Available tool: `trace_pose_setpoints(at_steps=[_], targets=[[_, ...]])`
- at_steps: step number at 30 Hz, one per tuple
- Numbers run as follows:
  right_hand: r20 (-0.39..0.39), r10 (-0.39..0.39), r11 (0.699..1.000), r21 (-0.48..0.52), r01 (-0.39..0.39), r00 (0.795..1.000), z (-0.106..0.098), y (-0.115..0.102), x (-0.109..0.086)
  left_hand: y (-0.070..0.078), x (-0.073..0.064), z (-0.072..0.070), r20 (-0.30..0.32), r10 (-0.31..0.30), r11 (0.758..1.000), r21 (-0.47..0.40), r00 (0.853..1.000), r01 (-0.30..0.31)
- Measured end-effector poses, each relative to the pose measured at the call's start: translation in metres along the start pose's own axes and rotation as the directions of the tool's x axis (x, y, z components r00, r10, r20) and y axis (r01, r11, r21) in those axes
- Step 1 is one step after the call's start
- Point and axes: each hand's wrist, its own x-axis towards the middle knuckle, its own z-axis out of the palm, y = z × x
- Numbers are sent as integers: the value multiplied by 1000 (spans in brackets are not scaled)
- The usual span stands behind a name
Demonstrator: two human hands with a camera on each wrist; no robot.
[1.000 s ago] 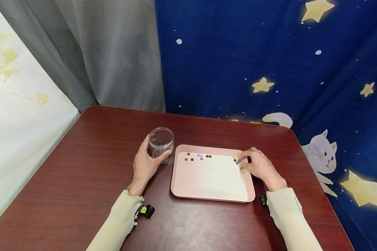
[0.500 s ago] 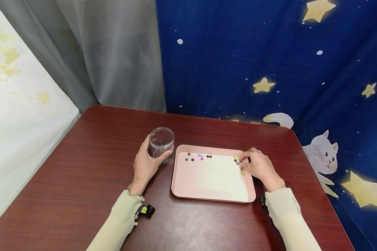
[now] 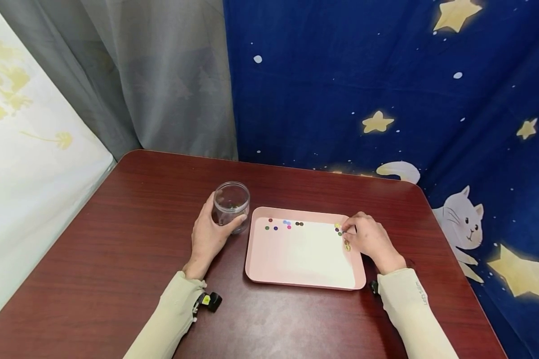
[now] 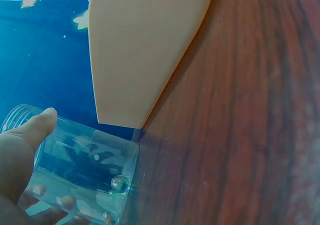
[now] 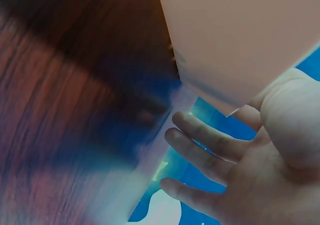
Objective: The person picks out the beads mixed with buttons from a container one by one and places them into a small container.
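My left hand (image 3: pixel 208 236) grips a clear jar (image 3: pixel 231 207) that stands on the table left of the tray. Its thumb lies across the near side and the fingers wrap behind. In the left wrist view, a few shiny round beads (image 4: pixel 118 183) lie at the jar's bottom. My right hand (image 3: pixel 372 239) reaches over the right rim of a shallow pink tray (image 3: pixel 269 267). Its thumb and index finger pinch a small bluish bead, mostly hidden by the fingertips. Close by lie green and dark beads (image 3: pixel 340 234) and yellowish ones (image 3: pixel 348 247). The right wrist view hides the pinch behind the tray's wall.
Along the tray's far left side lie several more beads: red, green, dark blue (image 3: pixel 276 228), light blue, pink (image 3: pixel 289 227) and a brown pair (image 3: pixel 299 224). The reddish-brown table (image 3: pixel 161 199) ends before grey and blue star-patterned curtains (image 3: pixel 305 89).
The right thumb and index finger have drawn together around the bluish bead. Yellowish beads near the thumb have shifted slightly towards the near side. My left hand and the jar stay put.
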Motion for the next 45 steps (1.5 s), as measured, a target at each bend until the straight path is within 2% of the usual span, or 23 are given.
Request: trace_pose_setpoints(at_steps=[15,26,35,45], targets=[[-4,4,995,103,-3,1000,-1,0,0,0,-1,0,-1,2,1000,1,1000,-2],[-65,-11,986,165,22,998,-1,-5,5,-1,-1,0,2,-8,1000,-8,1000,8],[-152,-51,975,205,82,987,-4,-10,3,-1,-1,0,1,-3,1000,-8,1000,3],[-166,-55,971,221,91,985,-8,-11,3,-1,-1,1,6,-6,1000,-12,1000,6]])
